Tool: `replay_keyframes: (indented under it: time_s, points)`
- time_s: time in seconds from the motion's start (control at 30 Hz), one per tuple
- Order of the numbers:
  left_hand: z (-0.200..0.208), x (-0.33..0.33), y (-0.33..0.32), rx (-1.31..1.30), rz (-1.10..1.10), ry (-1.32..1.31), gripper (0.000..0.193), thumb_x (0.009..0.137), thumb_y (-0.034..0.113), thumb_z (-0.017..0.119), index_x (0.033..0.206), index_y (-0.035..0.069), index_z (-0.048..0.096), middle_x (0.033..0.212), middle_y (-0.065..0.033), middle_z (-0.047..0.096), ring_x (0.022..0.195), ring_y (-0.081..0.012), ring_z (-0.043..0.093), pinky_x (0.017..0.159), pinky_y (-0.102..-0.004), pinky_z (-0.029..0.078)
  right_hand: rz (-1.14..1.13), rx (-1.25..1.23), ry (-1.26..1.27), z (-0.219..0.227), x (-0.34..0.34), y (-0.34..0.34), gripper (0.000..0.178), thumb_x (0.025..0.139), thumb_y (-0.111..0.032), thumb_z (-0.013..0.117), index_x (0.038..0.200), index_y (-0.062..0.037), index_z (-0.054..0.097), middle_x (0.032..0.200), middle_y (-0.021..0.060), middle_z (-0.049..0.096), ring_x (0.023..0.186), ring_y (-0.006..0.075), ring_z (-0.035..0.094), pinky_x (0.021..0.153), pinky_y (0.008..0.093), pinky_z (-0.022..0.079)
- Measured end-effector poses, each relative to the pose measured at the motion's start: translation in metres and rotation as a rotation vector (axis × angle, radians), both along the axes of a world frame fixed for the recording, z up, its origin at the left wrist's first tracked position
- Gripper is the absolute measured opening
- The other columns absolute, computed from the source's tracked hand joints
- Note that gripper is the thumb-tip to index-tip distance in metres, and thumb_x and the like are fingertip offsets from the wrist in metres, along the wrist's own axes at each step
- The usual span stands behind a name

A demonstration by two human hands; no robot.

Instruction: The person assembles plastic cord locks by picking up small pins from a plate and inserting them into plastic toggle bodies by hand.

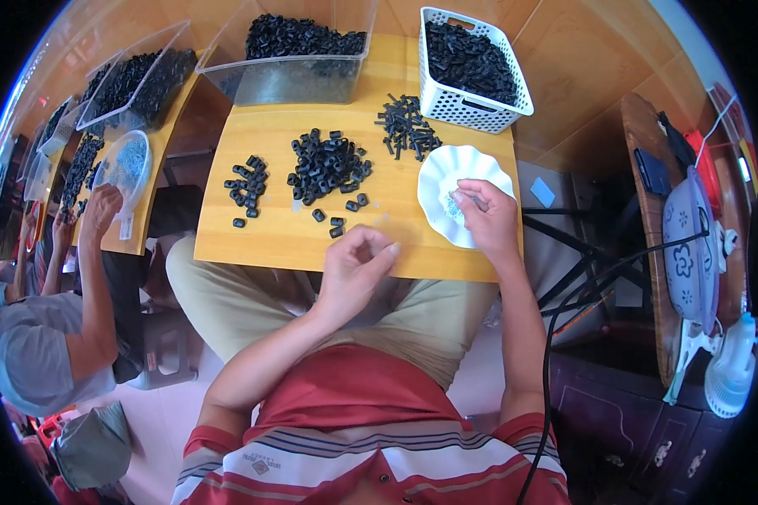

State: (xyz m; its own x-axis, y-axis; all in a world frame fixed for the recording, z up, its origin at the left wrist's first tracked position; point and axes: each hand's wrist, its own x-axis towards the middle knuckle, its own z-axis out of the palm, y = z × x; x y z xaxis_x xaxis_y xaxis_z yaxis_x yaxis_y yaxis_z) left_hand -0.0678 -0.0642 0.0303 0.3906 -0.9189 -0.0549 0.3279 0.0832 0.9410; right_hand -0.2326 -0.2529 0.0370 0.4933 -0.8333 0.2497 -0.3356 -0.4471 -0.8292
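Small pale parts lie in the white scalloped dish [446, 181], and the right hand [488, 220] reaches into it with its fingertips pinched together over them; whether a part sits between the fingers cannot be told. The dish rests at the right edge of the wooden table [286, 240]. The left hand [355, 268] hovers just to the left of that, over the near table edge, its fingers curled in with thumb meeting forefinger; anything held there is too small to see. Just beyond the left hand lies a heap of black rings [328, 166], with a smaller cluster [248, 189] farther left. Beyond the dish sits a pile of black pins [408, 124] and a white basket [514, 101].
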Motion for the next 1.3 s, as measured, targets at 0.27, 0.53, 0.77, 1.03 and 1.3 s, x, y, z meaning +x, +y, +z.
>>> replay_keyframes:
  time_s: [0.27,0.53,0.77,1.03,1.3]
  points:
    - [0.011,-0.012,-0.081,0.020,-0.131,-0.113,0.029,0.095,0.008,0.067,0.120,-0.007,0.063,0.080,-0.0034,0.066,0.067,-0.0080,0.060,0.061,-0.0226,0.050,0.032,0.271,-0.306,0.017,-0.003,0.015,0.019,0.090,-0.002,0.069,0.108,0.0037,0.069,0.090,0.0075,0.072,0.071,0.0099,0.066,0.065,0.0243,0.054]
    - [0.015,-0.013,-0.100,0.082,-0.275,-0.138,0.021,0.096,0.013,0.069,0.106,-0.005,0.069,0.084,-0.0043,0.069,0.069,-0.0087,0.062,0.064,-0.0226,0.051,0.048,0.251,-0.302,0.015,-0.014,0.015,0.017,0.090,-0.002,0.069,0.106,0.0038,0.068,0.091,0.0061,0.071,0.074,0.0091,0.065,0.067,0.0242,0.053]
    - [0.008,-0.014,-0.102,0.107,-0.301,-0.166,0.019,0.095,0.014,0.070,0.103,-0.004,0.069,0.083,-0.0037,0.069,0.069,-0.0079,0.061,0.063,-0.0223,0.050,0.099,0.301,-0.339,0.011,-0.015,0.016,0.016,0.091,0.000,0.068,0.106,0.0033,0.067,0.092,0.0045,0.070,0.079,0.0089,0.065,0.071,0.0233,0.053]
    - [0.010,-0.021,-0.101,-0.023,-0.172,-0.196,0.016,0.095,0.013,0.068,0.097,-0.002,0.069,0.076,-0.0031,0.068,0.067,-0.0068,0.057,0.061,-0.0241,0.047,0.103,0.543,-0.356,0.015,-0.016,0.014,0.017,0.096,-0.012,0.066,0.101,0.0038,0.068,0.084,0.0047,0.068,0.069,0.0096,0.064,0.065,0.0250,0.055]
    - [0.003,-0.025,-0.100,-0.060,-0.119,-0.429,0.016,0.093,0.011,0.070,0.102,-0.002,0.068,0.084,-0.0058,0.067,0.073,-0.0095,0.060,0.065,-0.0259,0.049,0.109,0.771,-0.491,0.014,-0.022,0.014,0.016,0.096,-0.012,0.065,0.098,0.0024,0.070,0.078,0.0053,0.067,0.067,0.0118,0.065,0.064,0.0257,0.056]
